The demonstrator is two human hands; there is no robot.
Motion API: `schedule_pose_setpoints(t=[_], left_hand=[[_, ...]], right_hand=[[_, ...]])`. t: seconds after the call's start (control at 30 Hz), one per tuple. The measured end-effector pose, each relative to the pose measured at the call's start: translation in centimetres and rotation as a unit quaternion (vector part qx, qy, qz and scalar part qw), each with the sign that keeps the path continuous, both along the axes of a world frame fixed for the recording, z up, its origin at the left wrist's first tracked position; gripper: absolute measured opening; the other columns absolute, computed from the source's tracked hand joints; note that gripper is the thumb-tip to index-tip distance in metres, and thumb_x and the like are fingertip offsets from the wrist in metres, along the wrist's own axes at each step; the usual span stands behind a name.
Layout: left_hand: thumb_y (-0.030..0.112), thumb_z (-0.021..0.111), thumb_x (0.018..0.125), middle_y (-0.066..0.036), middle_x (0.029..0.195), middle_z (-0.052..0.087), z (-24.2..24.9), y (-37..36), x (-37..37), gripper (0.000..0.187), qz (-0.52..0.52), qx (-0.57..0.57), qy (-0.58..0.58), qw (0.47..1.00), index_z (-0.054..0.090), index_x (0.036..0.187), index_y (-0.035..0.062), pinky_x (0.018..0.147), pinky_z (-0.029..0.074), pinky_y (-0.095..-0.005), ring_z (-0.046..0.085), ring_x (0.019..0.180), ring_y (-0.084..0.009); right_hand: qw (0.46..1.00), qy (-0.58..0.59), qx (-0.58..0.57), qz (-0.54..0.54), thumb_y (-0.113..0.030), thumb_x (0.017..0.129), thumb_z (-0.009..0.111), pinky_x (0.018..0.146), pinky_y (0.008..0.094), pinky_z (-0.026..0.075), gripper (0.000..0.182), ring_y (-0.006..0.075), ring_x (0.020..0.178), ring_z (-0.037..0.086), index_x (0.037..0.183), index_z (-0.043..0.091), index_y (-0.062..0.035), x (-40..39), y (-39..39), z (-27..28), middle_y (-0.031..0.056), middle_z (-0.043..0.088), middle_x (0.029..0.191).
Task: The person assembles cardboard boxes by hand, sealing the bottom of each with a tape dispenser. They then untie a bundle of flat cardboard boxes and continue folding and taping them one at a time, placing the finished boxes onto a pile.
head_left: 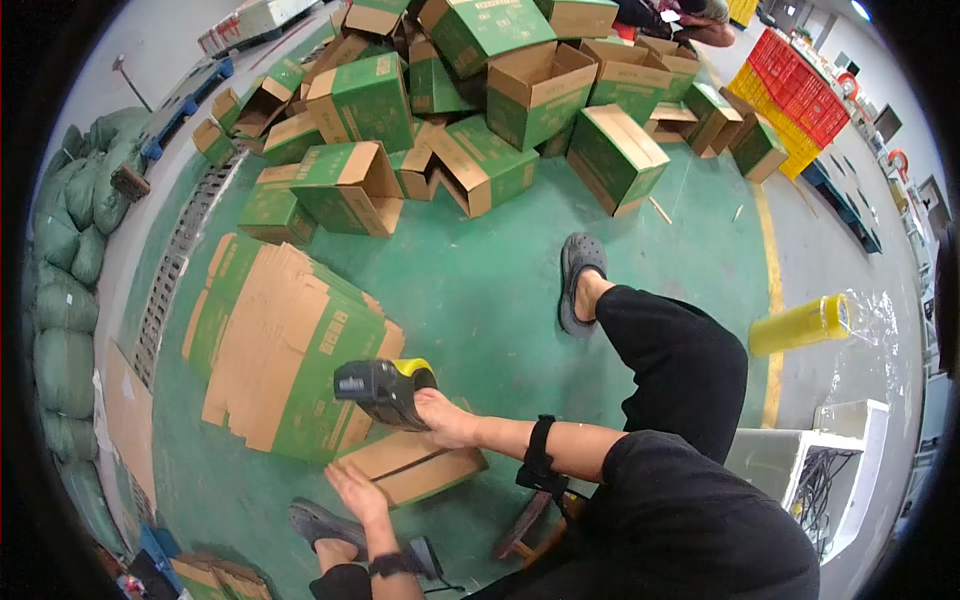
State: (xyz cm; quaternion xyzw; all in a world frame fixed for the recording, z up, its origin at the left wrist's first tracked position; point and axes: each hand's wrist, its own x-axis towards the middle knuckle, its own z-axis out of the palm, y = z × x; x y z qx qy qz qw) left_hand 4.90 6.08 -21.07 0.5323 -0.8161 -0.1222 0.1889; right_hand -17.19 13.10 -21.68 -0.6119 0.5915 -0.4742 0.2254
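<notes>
My right hand point(445, 418) is closed around a black-and-yellow cordless power tool point(378, 388); its exact kind and working end do not show. Directly below it lies a closed cardboard box point(425, 470) with a dark line along the middle of its brown face. My left hand point(357, 494) has its fingers stretched out at the near left edge of this box and seems to touch it. Beyond both hands, flattened green-and-brown cartons point(275, 345) form a stack on the floor.
Several open cartons point(535, 95) are heaped at the back. Green sacks point(65, 310) line the left wall. To the right are a yellow roll point(800, 325), a white cabinet with cables point(850, 430) and red crates point(795, 75). Another person's arm point(708, 32) shows at the top.
</notes>
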Motion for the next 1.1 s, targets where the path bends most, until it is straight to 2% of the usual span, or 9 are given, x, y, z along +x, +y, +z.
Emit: schedule_pose_setpoints(t=[0.23, 0.3, 0.37, 0.47, 0.6, 0.7, 0.83, 0.9, 1.1], left_hand=[[0.019, 0.035, 0.089, -0.026, 0.107, 0.051, 0.3, -0.6, -2.7, 0.035, 0.109, 0.085, -0.042, 0.990, 0.046, 0.109, -0.0078, 0.083, 0.041, -0.0412, 0.050, 0.096, -0.0380], [0.018, 0.039, 0.088, -0.022, 0.106, 0.052, 0.2, -0.6, -2.9, 0.032, 0.110, 0.184, 0.008, 0.977, 0.047, 0.108, -0.0049, 0.085, 0.041, -0.0368, 0.051, 0.097, -0.0328], [0.018, 0.049, 0.080, -0.017, 0.098, 0.056, -1.2, -0.8, -2.5, 0.033, 0.074, 0.167, 0.096, 0.978, 0.048, 0.106, -0.0019, 0.076, 0.043, -0.0347, 0.054, 0.087, -0.0274], [0.029, 0.035, 0.090, -0.021, 0.089, 0.058, 0.2, -0.6, -1.9, 0.035, 0.078, 0.125, 0.021, 0.989, 0.048, 0.100, -0.0014, 0.070, 0.044, -0.0411, 0.056, 0.081, -0.0359], [0.029, 0.037, 0.089, -0.025, 0.084, 0.056, -1.6, 0.8, 0.0, 0.037, 0.080, 0.151, -0.011, 0.985, 0.043, 0.107, -0.0023, 0.062, 0.044, -0.0468, 0.054, 0.071, -0.0426], [0.028, 0.043, 0.086, -0.025, 0.095, 0.054, 0.1, -0.4, -1.3, 0.042, 0.112, 0.221, -0.069, 0.966, 0.040, 0.113, -0.0036, 0.070, 0.043, -0.0456, 0.054, 0.085, -0.0402], [0.024, 0.055, 0.079, -0.019, 0.123, 0.039, -0.3, 3.2, -0.8, 0.049, 0.013, -0.033, -0.029, 0.999, 0.040, 0.121, 0.0034, 0.095, 0.027, -0.0469, 0.033, 0.118, -0.0312], [0.026, 0.063, 0.073, -0.014, 0.126, 0.040, 1.0, 6.7, -1.2, 0.056, -0.170, 0.012, 0.044, 0.984, 0.042, 0.120, 0.0049, 0.099, 0.024, -0.0463, 0.033, 0.120, -0.0289], [0.026, 0.073, 0.054, -0.006, 0.129, 0.039, -1.5, 7.0, -1.1, 0.076, -0.228, 0.013, 0.049, 0.972, 0.042, 0.121, 0.0091, 0.102, 0.023, -0.0404, 0.032, 0.123, -0.0215]], right_hand=[[0.991, 0.101, -0.025, -0.084, -0.003, 0.059, 0.054, 0.089, 0.0397, 0.031, 0.026, 0.0281, 0.094, 0.048, 0.085, 0.050, -0.0021, 1.9, -0.7, 3.6, 0.0134, 0.054, 0.089], [0.920, 0.310, 0.235, 0.034, -0.011, 0.068, 0.049, 0.089, 0.0372, 0.034, 0.017, 0.0235, 0.087, 0.054, 0.081, 0.058, -0.0045, 2.8, -0.6, 2.3, 0.0109, 0.058, 0.086], [0.924, 0.373, 0.072, -0.044, -0.015, 0.070, 0.049, 0.082, 0.0353, 0.040, 0.017, 0.0209, 0.086, 0.056, 0.073, 0.062, -0.0057, 3.3, -0.9, 1.8, 0.0104, 0.061, 0.084], [0.921, 0.326, 0.214, 0.000, -0.008, 0.065, 0.053, 0.081, 0.0372, 0.040, 0.018, 0.0253, 0.085, 0.055, 0.082, 0.060, -0.0043, 3.4, -1.0, 0.4, 0.0131, 0.059, 0.081], [0.980, 0.181, -0.016, -0.077, -0.007, 0.056, 0.059, 0.087, 0.0434, 0.033, 0.032, 0.0315, 0.089, 0.050, 0.088, 0.054, -0.0009, 2.9, -0.9, -1.6, 0.0157, 0.054, 0.086], [0.975, 0.214, 0.019, -0.052, -0.006, 0.056, 0.060, 0.087, 0.0433, 0.033, 0.037, 0.0323, 0.092, 0.047, 0.092, 0.051, -0.0004, 3.1, -0.9, -2.0, 0.0157, 0.052, 0.091], [0.970, 0.226, -0.036, -0.079, -0.005, 0.060, 0.060, 0.088, 0.0430, 0.032, 0.040, 0.0333, 0.095, 0.046, 0.098, 0.049, -0.0008, 2.9, -1.8, -2.1, 0.0161, 0.052, 0.095], [0.965, 0.248, -0.038, -0.076, -0.004, 0.060, 0.060, 0.088, 0.0433, 0.033, 0.040, 0.0333, 0.095, 0.046, 0.098, 0.049, -0.0012, 3.1, -1.2, -2.2, 0.0164, 0.051, 0.095], [0.951, 0.306, -0.043, 0.028, -0.008, 0.065, 0.066, 0.087, 0.0436, 0.036, 0.055, 0.0361, 0.096, 0.047, 0.113, 0.042, 0.0011, -0.3, -2.3, 0.7, 0.0190, 0.052, 0.098]])
